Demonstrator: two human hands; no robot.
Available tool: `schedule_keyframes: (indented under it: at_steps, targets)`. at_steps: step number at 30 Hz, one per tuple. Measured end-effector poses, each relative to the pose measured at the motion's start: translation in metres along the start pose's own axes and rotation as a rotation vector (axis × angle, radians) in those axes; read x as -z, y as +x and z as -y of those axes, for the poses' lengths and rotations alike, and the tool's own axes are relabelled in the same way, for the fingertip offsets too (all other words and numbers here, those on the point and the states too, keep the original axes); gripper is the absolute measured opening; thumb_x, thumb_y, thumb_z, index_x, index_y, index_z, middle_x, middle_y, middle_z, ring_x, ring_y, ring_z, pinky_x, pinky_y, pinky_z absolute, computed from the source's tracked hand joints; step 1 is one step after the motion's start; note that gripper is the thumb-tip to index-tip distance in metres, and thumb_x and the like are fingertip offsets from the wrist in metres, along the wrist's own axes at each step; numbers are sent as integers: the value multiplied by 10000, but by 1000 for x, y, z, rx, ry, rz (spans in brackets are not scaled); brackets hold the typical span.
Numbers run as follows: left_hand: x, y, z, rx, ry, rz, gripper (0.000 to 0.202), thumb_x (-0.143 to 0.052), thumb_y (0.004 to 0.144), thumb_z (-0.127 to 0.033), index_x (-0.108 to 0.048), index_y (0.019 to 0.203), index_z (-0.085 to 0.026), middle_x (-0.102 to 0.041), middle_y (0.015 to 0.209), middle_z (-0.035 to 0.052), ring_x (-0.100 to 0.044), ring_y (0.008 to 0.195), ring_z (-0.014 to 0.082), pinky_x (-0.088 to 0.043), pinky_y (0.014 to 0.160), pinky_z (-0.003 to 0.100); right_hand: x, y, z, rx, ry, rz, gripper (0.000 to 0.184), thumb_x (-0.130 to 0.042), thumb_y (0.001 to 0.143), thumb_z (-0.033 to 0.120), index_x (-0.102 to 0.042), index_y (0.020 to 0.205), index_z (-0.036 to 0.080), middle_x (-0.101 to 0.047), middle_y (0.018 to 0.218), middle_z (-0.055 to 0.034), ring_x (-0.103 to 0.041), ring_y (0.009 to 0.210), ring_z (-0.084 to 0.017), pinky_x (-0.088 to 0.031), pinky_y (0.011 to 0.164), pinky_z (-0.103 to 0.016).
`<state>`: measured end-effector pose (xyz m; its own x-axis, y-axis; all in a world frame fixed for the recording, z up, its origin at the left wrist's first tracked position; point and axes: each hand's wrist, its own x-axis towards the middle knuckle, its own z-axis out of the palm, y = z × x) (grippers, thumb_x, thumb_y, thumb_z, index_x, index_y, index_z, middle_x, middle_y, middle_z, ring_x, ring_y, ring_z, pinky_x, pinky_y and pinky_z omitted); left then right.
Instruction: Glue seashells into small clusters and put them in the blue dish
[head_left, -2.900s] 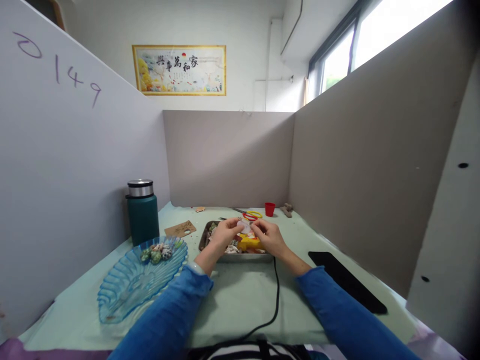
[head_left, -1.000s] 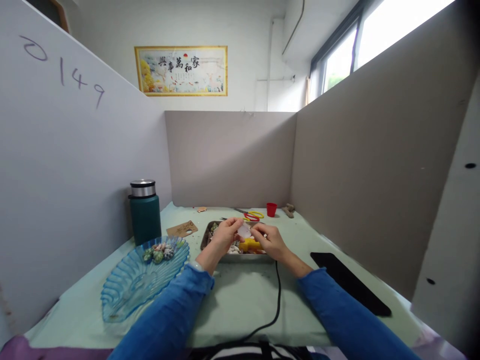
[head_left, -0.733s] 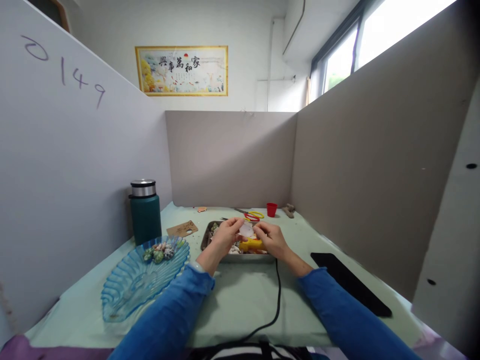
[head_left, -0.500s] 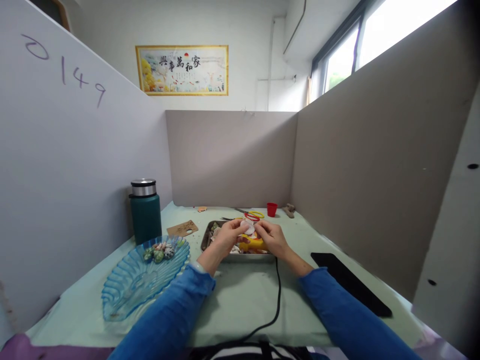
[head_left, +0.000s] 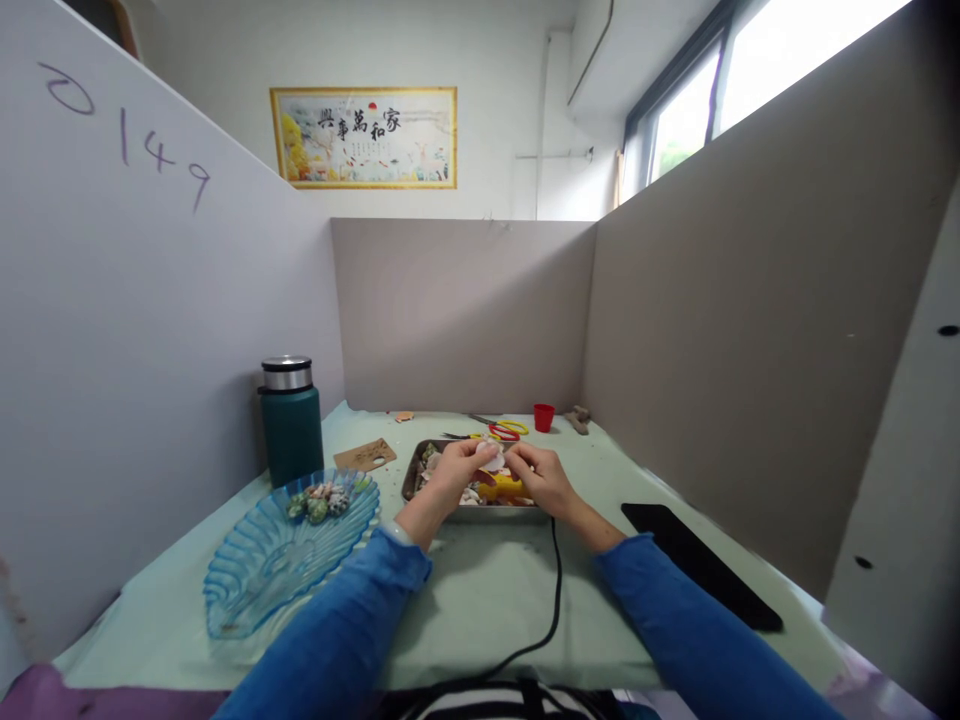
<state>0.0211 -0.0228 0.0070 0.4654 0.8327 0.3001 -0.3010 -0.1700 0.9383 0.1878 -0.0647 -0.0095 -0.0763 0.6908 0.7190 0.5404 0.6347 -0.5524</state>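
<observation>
bare hands meet over a metal tray [head_left: 480,511] at mid-table: the left hand [head_left: 454,470] and right hand [head_left: 545,477] each pinch a pale shell [head_left: 492,456] at their fingertips, holding it just above the tray. a yellow tool [head_left: 501,488] lies beneath, its black cord [head_left: 553,585] running to 6 o'clock. a blue glass dish [head_left: 247,580] sits at 8 o'clock, a green flask [head_left: 289,430] at 10, scissors [head_left: 508,429] at 12.

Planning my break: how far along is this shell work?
Done: a small cluster of shells sits in the blue dish. In hand: left hand and right hand pinch one pale shell above the metal tray. Left: a pile of shells in that tray.
</observation>
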Motion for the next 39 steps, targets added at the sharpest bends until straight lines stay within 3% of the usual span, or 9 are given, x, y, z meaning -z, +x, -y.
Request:
schedule_keyframes:
  at_steps: [7,12,22,26,29,32,36,39]
  targets:
    - [0,-1,-1,61,-38,-1,482,-889,552,-488,-711,773,-99,-651,755,67,-609,677,151,-494,550,241,0,1,2,0,0,1,358,-477,933,398,-546,642,201,-559,584,4,-489,551,-134,-374,551,-259]
    - [1,-3,-2,110,-88,9,462,-883,578,-477,-682,769,-107,-605,724,31,-554,587,95,-480,551,229,-1,0,0,34,-35,21,356,-543,919,451,-586,673,197,-541,583,15,-454,539,-126,-353,547,-260]
    - [2,-1,-1,66,-54,39,491,-883,558,-501,-694,789,-111,-586,707,18,-519,552,76,-476,522,213,-6,2,-5,7,-37,-44,375,-525,916,451,-505,630,209,-457,550,30,-425,516,-123,-327,518,-258]
    - [0,-2,-2,47,-8,37,486,-873,606,-451,-696,920,-123,-653,867,68,-571,626,95,-512,567,229,-3,3,-5,1,-132,-205,352,-516,900,400,-472,606,211,-465,533,30,-437,499,-123,-337,523,-258]
    - [0,-1,-1,51,13,-99,468,-885,614,-396,-651,927,-139,-656,934,87,-629,729,137,-536,622,253,-1,4,-7,18,-313,-313,331,-508,896,368,-477,607,209,-491,531,25,-448,493,-125,-332,535,-267]
    - [1,-1,0,43,3,-172,449,-889,612,-384,-596,860,-150,-647,883,78,-658,811,183,-547,674,286,0,3,-7,88,-507,-333,314,-498,902,305,-485,604,207,-524,553,11,-462,508,-131,-321,550,-279]
    - [-2,-5,-3,23,24,-66,466,-893,602,-375,-637,916,-146,-678,1023,114,-659,955,228,-551,759,323,0,1,-1,195,-632,-281,290,-505,909,242,-521,622,206,-574,613,-14,-498,554,-144,-342,565,-281]
    - [-6,-8,-4,24,30,24,493,-889,610,-362,-673,998,-146,-675,1133,138,-636,1052,246,-539,819,328,0,1,2,300,-622,-226,211,-541,898,220,-582,693,196,-644,764,-59,-586,724,-182,-424,661,-282]
